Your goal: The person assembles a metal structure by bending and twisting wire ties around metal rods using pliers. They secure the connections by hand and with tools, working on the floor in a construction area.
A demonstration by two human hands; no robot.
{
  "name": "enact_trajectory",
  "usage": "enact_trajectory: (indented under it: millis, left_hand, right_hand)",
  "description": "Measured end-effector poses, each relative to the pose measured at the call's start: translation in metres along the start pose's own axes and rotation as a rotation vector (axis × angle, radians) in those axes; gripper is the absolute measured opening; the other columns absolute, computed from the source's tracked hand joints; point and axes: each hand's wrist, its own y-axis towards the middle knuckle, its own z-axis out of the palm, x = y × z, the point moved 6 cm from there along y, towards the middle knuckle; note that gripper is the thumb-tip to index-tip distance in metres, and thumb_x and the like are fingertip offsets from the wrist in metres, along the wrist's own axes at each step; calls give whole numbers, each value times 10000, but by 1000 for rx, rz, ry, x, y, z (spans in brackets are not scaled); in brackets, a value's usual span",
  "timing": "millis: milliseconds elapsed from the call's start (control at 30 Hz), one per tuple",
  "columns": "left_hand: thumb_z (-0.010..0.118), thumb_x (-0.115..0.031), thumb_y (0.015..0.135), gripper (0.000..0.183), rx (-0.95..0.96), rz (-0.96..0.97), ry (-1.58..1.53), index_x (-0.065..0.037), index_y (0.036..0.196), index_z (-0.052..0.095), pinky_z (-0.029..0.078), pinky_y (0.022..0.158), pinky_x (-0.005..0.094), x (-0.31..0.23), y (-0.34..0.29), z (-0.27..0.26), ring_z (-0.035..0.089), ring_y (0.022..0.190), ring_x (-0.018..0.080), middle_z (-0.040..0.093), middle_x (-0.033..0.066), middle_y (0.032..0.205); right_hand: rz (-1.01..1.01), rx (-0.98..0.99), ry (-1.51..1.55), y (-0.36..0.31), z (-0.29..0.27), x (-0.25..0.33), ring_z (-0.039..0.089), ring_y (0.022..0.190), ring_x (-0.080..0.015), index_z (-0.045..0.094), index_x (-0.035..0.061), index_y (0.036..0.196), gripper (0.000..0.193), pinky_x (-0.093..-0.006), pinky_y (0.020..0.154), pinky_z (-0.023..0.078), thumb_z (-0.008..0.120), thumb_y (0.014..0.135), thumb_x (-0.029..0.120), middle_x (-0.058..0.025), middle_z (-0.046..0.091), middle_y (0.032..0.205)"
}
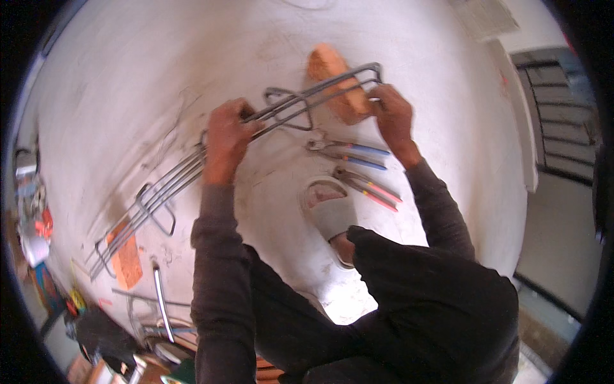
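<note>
A long, narrow rebar cage (171,181) of dark steel bars with several bent stirrups slants from lower left to upper right. Around its bars, near the middle, my left hand (228,131) is closed. At the upper right end my right hand (391,110) is closed on the cage's bent tip; its fingertips are partly blurred. Beneath that end lies an orange brick (325,64), close to my right fingers. Another brick (126,261) supports the lower left end. Blue-handled pliers (355,152) and red-handled pliers (371,189) rest on the floor between my arms.
My sandalled foot (329,203) stands just below the pliers. A metal tube (162,301) lies at lower left, near bent rods and a dark bag (105,336). Mixed items line the left edge. On the right, a wall meets a dark barred grille (553,105).
</note>
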Motion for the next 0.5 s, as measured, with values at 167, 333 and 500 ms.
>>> enact_trajectory:
  millis: [167, 333, 500]
  left_hand:
    - [732, -261, 785, 222, -200, 177, 29, -57, 854, 679, 444, 861, 486, 13, -10, 32, 566, 955, 368, 601, 166, 915]
    - [765, -153, 730, 123, -250, 40, 56, -67, 783, 695, 469, 786, 501, -12, -19, 15, 600, 886, 379, 601, 154, 842]
    - [771, -154, 730, 124, -177, 31, 240, -70, 802, 716, 479, 818, 512, -21, -20, 4, 620, 959, 361, 615, 154, 868]
  right_hand:
    - [75, -75, 135, -9, -15, -25, 674, 1001, -164, 666, 60, 1193, 316, -264, 778, 561, 595, 901, -39, -67, 685, 1179]
    - [-72, 23, -330, 20, -10, 17, 553, 1251, -271, 651, 228, 1292, 501, -407, 1043, 488, 650, 851, -8, -32, 617, 1340]
    - [-167, 205, -371, 26, 26, -5, 572, 1215, -269, 645, 182, 1284, 422, -413, 1050, 472, 645, 881, 60, -38, 638, 1285]
